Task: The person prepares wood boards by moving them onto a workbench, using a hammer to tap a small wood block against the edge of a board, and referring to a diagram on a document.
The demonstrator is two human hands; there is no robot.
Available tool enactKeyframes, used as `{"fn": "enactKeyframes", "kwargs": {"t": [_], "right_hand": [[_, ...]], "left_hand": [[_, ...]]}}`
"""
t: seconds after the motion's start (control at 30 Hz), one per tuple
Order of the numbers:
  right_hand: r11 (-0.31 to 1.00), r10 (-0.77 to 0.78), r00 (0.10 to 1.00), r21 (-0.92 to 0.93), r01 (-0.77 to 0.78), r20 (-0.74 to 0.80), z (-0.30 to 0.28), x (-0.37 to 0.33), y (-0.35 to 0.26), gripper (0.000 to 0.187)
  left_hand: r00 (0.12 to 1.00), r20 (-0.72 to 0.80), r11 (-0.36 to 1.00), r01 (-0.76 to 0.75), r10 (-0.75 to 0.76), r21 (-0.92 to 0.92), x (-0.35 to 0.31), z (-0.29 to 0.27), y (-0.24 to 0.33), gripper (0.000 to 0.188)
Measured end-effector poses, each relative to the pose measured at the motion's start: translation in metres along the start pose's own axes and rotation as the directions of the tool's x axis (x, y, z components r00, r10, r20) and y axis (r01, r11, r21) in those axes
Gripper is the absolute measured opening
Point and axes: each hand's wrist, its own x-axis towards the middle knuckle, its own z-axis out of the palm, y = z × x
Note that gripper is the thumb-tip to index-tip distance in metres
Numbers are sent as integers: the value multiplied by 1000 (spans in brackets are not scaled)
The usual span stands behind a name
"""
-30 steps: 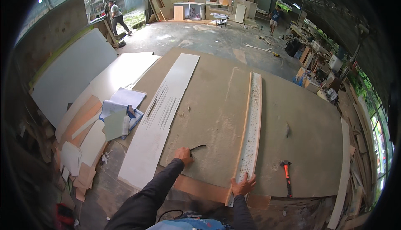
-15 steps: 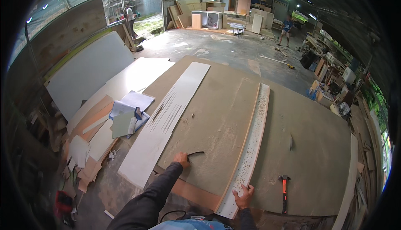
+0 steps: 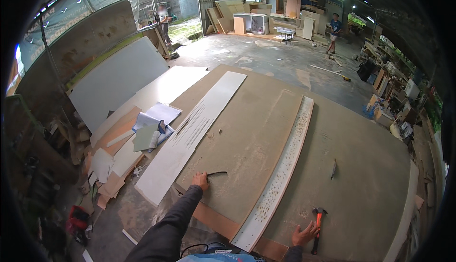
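Over the near part of a large brown board (image 3: 247, 129), my left hand (image 3: 200, 180) is closed on the end of a thin, dark curved strip (image 3: 218, 173), whose exact kind I cannot make out. My right hand (image 3: 304, 234) is open with its fingers apart, beside the orange-and-black handle of a claw hammer (image 3: 318, 228). Whether the fingertips touch the handle is hard to tell. Between my hands lies a long, slightly curved white trough-like piece (image 3: 280, 179) with thin raised edges and many small specks in it. A small dark, blade-shaped piece (image 3: 334, 168) rests farther up on the right.
A long white panel (image 3: 166, 171) with dark slits lies on the left. Beyond it are an open book (image 3: 161, 114) and a heap of offcuts (image 3: 114, 167). Cabinets (image 3: 251, 24) stand at the back. One person (image 3: 335, 31) is at far right, another (image 3: 165, 24) at far left.
My right hand has let go of the white trough-like piece and moved right to the hammer. My left hand still holds the dark strip. The view has shifted slightly.
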Motion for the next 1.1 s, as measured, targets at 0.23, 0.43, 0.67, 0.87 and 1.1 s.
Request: {"fn": "enactKeyframes", "kwargs": {"t": [0.23,0.43,0.67,0.87,1.1], "right_hand": [[998,34,998,41,-36,50,3,5,6,50],[998,36,998,55,-33,-53,6,3,7,43],[998,21,1000,66,-19,-19,2,6,9,41],[999,35,998,37,-33,-49,-3,8,7,40],[988,23,990,153,-2,-139,-11,14,19,36]], "left_hand": [[1000,15,999,21,-21,-41,-5,0,-1,57],[1000,-3,997,30,-31,-75,-12,-6,7,48],[1000,-1,999,23,-23,-37,-13,-6,2,52],[1000,-22,1000,1,-2,-31,-14,-7,4,52],[1000,-21,999,-19,19,-39,-15,3,-11,49]]}}
